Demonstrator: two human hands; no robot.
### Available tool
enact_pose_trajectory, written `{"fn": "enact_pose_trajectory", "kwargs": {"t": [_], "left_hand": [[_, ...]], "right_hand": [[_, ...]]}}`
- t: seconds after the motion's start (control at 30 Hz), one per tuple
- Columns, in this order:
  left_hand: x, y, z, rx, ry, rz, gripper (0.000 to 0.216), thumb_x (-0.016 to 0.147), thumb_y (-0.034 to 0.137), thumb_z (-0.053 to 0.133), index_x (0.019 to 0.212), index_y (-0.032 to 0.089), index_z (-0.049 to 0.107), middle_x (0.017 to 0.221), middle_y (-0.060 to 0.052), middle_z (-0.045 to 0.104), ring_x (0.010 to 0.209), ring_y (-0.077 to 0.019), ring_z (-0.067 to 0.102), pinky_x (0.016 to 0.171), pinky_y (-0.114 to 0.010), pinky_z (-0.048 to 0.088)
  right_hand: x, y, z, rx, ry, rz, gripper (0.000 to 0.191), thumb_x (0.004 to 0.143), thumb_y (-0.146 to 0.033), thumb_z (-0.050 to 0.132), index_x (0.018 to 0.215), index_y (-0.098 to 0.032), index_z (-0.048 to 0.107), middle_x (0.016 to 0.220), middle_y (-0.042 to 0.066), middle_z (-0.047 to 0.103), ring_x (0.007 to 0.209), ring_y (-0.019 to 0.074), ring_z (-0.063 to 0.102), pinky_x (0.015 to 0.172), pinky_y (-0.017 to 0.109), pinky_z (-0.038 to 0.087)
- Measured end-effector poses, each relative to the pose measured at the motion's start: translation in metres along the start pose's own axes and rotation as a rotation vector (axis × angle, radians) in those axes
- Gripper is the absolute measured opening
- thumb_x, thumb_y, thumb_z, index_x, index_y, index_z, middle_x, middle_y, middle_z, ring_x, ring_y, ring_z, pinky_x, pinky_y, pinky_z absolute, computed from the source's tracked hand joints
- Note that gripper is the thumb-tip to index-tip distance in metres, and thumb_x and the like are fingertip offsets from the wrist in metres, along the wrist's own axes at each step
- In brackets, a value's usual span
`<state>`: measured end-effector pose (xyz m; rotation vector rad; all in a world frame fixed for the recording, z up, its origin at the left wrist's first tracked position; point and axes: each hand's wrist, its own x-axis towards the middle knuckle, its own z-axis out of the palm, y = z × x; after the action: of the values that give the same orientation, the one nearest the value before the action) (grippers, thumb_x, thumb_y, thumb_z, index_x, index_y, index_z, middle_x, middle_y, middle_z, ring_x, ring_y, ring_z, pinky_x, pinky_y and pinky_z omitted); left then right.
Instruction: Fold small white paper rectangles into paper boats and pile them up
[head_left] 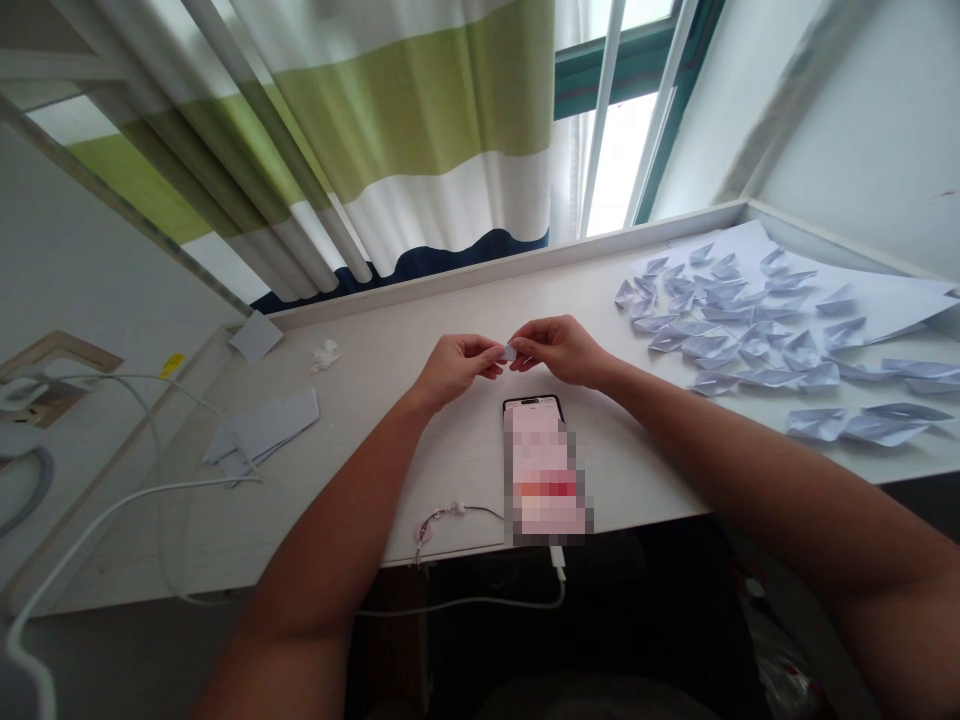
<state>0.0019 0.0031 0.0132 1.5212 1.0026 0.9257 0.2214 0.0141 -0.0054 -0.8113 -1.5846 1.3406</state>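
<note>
Between my two hands is a small piece of folded white paper [509, 353], mostly covered by fingers. My left hand [463, 366] pinches its left side with thumb and fingers. From the right, my right hand [556, 348] pinches the other side. Both hands are above the white desk [390, 345], just beyond a phone [544, 465] that lies face up with its screen lit and blurred. To the right, many folded paper boats [750, 310] are spread out, some resting on large white sheets [892, 295].
Flat paper pieces [277, 430] lie on the left, near a crumpled scrap [325, 356] and a square sheet [256, 337]. White cables [135, 497] loop over the left side. A charging plug [557, 560] and a beaded strap [450, 510] attach to the phone. A curtain [420, 120] hangs behind.
</note>
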Motion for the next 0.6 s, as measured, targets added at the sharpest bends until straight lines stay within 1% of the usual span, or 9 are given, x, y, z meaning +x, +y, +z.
{"fn": "enact_pose_trajectory", "kwargs": {"t": [0.07,0.1,0.2,0.27,0.33,0.43,0.5,0.6], "left_hand": [[-0.0003,-0.0009,0.0002,0.064,-0.027,0.004,0.042,0.078,0.051,0.093,0.090,0.013,0.083,0.080,-0.010,0.080,0.070,-0.0173,0.073,0.074,-0.034,0.063],[-0.0003,-0.0013,0.0008,0.076,-0.021,0.013,0.040,0.079,0.050,0.093,0.089,0.013,0.083,0.078,-0.009,0.080,0.070,-0.0175,0.073,0.073,-0.034,0.063],[-0.0001,-0.0024,0.0038,0.064,0.044,0.062,0.035,0.079,0.045,0.093,0.088,0.013,0.082,0.077,-0.009,0.079,0.069,-0.0177,0.074,0.074,-0.036,0.063],[0.0001,-0.0027,0.0060,0.063,0.074,0.093,0.033,0.080,0.044,0.092,0.088,0.013,0.082,0.078,-0.008,0.080,0.069,-0.0174,0.074,0.074,-0.035,0.063],[0.0002,-0.0034,0.0079,0.074,0.082,0.119,0.031,0.080,0.043,0.091,0.088,0.014,0.082,0.078,-0.008,0.080,0.069,-0.0168,0.073,0.073,-0.034,0.063],[0.0001,-0.0055,0.0093,0.100,0.089,0.160,0.030,0.081,0.044,0.090,0.086,0.015,0.082,0.077,-0.008,0.080,0.068,-0.0165,0.072,0.070,-0.032,0.061],[0.0002,-0.0072,0.0094,0.127,0.094,0.178,0.031,0.081,0.045,0.089,0.085,0.016,0.082,0.076,-0.008,0.079,0.069,-0.0170,0.072,0.068,-0.031,0.059],[0.0003,-0.0089,0.0090,0.167,0.107,0.189,0.030,0.083,0.046,0.088,0.085,0.016,0.082,0.075,-0.008,0.079,0.068,-0.0172,0.072,0.067,-0.031,0.058]], "right_hand": [[0.0002,0.0011,0.0004,-0.003,0.003,0.019,0.044,0.083,-0.057,0.092,0.087,-0.015,0.079,0.077,0.006,0.081,0.074,0.0191,0.079,0.076,0.035,0.070],[0.0003,0.0012,0.0007,0.008,0.008,0.032,0.043,0.086,-0.057,0.089,0.088,-0.015,0.079,0.079,0.007,0.081,0.074,0.0189,0.079,0.076,0.035,0.070],[0.0006,-0.0004,0.0013,0.086,0.036,0.066,0.042,0.098,-0.056,0.078,0.091,-0.014,0.078,0.085,0.009,0.082,0.076,0.0181,0.080,0.078,0.035,0.070],[0.0006,-0.0020,0.0015,0.121,0.048,0.080,0.042,0.100,-0.056,0.076,0.093,-0.014,0.079,0.087,0.010,0.083,0.078,0.0184,0.080,0.081,0.035,0.071],[0.0003,-0.0030,0.0017,0.104,0.044,0.078,0.043,0.098,-0.057,0.078,0.090,-0.015,0.079,0.086,0.010,0.083,0.079,0.0189,0.081,0.081,0.035,0.071],[-0.0003,-0.0025,0.0027,0.037,0.054,0.041,0.045,0.090,-0.059,0.086,0.085,-0.015,0.081,0.083,0.010,0.083,0.078,0.0197,0.080,0.081,0.034,0.070],[-0.0006,-0.0014,0.0037,0.002,0.074,0.021,0.044,0.086,-0.058,0.089,0.086,-0.015,0.082,0.082,0.010,0.083,0.078,0.0201,0.080,0.083,0.036,0.070],[-0.0004,0.0008,0.0048,-0.016,0.085,0.003,0.042,0.084,-0.056,0.090,0.088,-0.015,0.083,0.083,0.009,0.083,0.080,0.0207,0.080,0.086,0.038,0.070]]}}
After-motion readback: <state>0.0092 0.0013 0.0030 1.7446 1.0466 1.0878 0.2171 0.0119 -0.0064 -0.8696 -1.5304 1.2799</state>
